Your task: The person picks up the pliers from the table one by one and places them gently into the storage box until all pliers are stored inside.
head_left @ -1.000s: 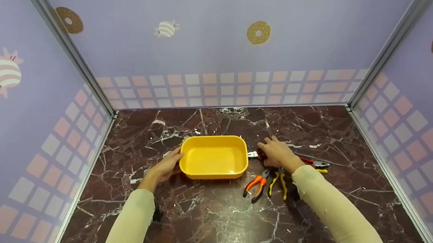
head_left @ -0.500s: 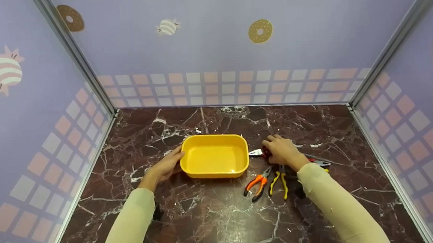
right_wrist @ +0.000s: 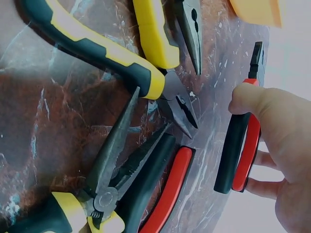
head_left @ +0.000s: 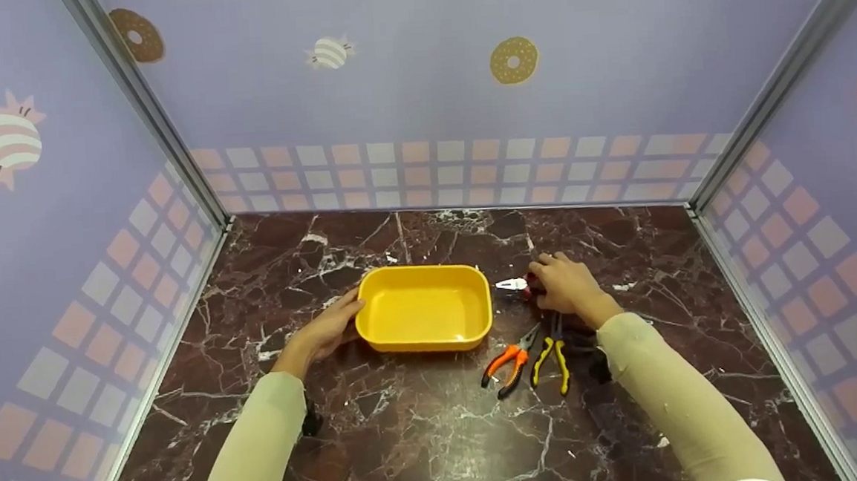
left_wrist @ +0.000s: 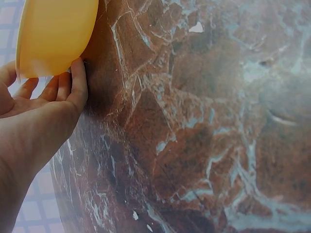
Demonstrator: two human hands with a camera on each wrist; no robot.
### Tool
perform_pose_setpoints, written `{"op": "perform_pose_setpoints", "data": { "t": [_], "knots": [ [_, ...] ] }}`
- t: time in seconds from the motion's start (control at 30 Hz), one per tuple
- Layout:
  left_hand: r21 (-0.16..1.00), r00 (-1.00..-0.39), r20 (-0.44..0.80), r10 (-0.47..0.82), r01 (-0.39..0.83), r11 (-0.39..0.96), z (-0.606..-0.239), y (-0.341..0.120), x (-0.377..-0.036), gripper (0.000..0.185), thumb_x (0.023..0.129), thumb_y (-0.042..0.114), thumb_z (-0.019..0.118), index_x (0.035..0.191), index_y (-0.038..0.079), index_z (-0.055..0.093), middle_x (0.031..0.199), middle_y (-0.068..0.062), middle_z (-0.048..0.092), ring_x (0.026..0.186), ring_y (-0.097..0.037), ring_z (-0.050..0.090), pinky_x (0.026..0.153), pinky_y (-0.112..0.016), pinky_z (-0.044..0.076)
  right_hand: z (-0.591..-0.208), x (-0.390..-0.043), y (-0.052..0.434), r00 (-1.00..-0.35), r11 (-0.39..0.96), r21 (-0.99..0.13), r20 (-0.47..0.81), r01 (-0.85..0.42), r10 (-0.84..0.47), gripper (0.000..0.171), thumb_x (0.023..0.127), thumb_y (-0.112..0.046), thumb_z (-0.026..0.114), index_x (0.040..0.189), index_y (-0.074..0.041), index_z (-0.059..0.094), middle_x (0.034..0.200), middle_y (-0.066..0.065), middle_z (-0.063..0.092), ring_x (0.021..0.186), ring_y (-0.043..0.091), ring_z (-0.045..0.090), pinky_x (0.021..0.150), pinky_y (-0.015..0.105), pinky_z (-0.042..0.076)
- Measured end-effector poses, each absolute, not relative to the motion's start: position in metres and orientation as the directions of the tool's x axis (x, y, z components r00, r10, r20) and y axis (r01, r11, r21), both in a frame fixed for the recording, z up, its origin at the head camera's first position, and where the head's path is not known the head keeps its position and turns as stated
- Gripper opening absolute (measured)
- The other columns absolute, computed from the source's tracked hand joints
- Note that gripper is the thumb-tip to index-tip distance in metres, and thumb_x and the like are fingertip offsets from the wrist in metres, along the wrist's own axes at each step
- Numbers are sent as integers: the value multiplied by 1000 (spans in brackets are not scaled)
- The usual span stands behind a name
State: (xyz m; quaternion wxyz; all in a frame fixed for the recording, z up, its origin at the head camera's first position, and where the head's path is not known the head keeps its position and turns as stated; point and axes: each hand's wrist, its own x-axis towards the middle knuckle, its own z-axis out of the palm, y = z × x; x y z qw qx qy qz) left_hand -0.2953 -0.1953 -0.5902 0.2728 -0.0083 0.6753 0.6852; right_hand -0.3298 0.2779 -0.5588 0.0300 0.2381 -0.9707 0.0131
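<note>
My left hand (head_left: 327, 328) holds the left end of a yellow plastic basin (head_left: 424, 309), with its fingertips against the outer wall and the thumb at the rim. In the left wrist view the basin (left_wrist: 58, 36) shows only in part. To the right of it, my right hand (head_left: 569, 285) grips a pair of pliers (head_left: 513, 285) with red-and-black handles, their bare jaws directed towards the basin. The right wrist view shows these pliers (right_wrist: 237, 150) held between thumb and fingers, apart from the other tools.
Needle-nose pliers with orange-and-black handles (head_left: 511, 367) and yellow-and-black pliers (head_left: 551, 365) lie in front of my right hand. More yellow-and-black pliers (right_wrist: 109, 201) and another red-and-black pair (right_wrist: 170, 189) lie there too. Patterned panels (head_left: 420, 107) enclose the dark marble tabletop (head_left: 425, 434).
My right hand has moved slightly right and away from me, bringing the red-and-black pliers out from among the others. The left hand and the basin stay in place.
</note>
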Motion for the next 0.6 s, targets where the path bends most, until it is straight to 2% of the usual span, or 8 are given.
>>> {"op": "perform_pose_setpoints", "data": {
  "t": [0.37,0.6],
  "knots": [
    [926,-859,-366,357,-373,51,-593,-193,-295,60,118,28,36,172,15,13,169,-19,34,149,-35,43,123,-52,37,-545,-332,286,-898,899,-12,54,-439,-437,66,77,-26,86,137,-7,65,130,16,63,115,45,59,80,68,59],
    [928,-862,-365,351,-367,63,-592,-193,-293,60,118,28,35,172,13,13,168,-20,34,149,-35,44,123,-51,38,-540,-333,282,-891,893,11,47,-451,-451,56,78,-28,86,126,-8,65,122,15,62,110,43,58,76,67,59]
  ]
}}
